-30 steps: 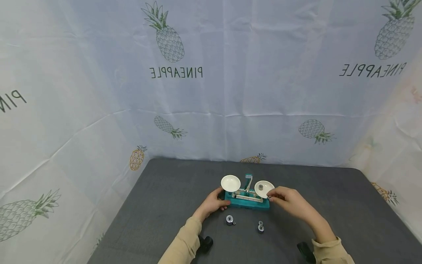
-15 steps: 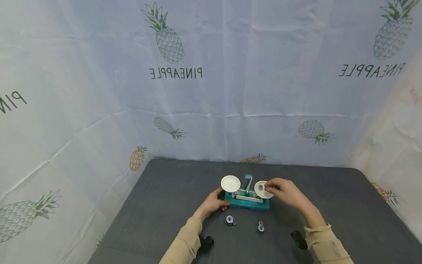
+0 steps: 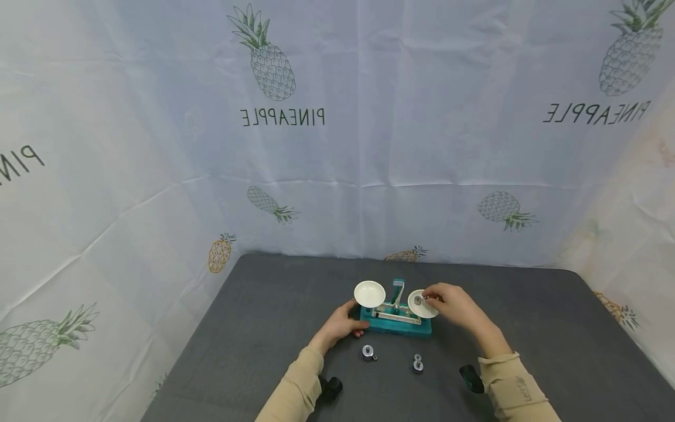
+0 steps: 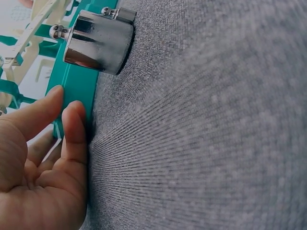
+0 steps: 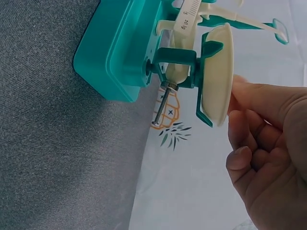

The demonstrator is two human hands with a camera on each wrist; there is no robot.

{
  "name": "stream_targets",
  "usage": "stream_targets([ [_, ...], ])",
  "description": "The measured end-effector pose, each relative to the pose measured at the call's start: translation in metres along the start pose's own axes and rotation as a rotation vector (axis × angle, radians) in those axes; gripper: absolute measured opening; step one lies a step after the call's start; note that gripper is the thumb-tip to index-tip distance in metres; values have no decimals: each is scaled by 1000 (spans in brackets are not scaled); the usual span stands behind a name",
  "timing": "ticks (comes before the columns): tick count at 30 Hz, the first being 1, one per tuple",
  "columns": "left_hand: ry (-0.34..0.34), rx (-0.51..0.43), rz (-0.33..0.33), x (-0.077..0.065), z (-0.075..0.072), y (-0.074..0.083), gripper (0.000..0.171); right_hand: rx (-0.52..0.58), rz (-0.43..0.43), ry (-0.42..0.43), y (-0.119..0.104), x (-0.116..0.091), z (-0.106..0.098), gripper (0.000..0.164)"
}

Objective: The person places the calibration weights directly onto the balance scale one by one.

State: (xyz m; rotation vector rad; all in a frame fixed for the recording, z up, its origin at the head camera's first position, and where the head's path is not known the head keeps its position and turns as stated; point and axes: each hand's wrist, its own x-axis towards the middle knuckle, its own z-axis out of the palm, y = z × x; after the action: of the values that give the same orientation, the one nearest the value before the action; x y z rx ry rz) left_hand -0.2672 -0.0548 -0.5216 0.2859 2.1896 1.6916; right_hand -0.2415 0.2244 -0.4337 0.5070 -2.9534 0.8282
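A teal balance scale (image 3: 399, 328) with two cream pans stands on the table. My left hand (image 3: 338, 323) holds its left end; in the left wrist view the thumb and fingers lie on the teal base (image 4: 74, 79). One metal weight (image 3: 418, 300) sits in the right pan (image 3: 428, 312). Over that pan my right hand (image 3: 452, 303) pinches a small metal weight beside the first one. From the right wrist, the pan's rim (image 5: 225, 72) hides the fingertips and what they hold. The left pan (image 3: 369, 293) has nothing in it.
In front of the scale stand a large metal weight (image 4: 98, 43) with a small one (image 4: 125, 15) beside it. Farther right are two more weights (image 3: 418, 367) close together. A patterned curtain (image 3: 337, 146) hangs behind the dark table (image 3: 263, 351).
My right hand has moved left from the right pan's rim to over its middle, carrying the small weight beside the one lying there. The left hand has stayed on the scale.
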Motion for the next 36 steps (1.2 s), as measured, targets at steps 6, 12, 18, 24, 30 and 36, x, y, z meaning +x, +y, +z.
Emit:
stream_targets([
  [6, 9, 16, 9, 2, 1, -2, 70, -29, -12, -4, 1, 4, 0, 17],
  [12, 10, 29, 5, 3, 1, -3, 71, -31, -12, -23, 0, 7, 0, 17],
  [18, 12, 32, 5, -2, 0, 6, 69, -41, -29, -21, 1, 8, 2, 16],
  [24, 8, 24, 1, 3, -1, -3, 72, -55, -44, -19, 1, 9, 2, 15],
  [30, 3, 14, -4, 4, 0, -4, 71, -46, -26, -12, 1, 8, 0, 17],
  [36, 1, 13, 4, 4, 0, -5, 70, -37, -26, 2, -1, 3, -2, 18],
])
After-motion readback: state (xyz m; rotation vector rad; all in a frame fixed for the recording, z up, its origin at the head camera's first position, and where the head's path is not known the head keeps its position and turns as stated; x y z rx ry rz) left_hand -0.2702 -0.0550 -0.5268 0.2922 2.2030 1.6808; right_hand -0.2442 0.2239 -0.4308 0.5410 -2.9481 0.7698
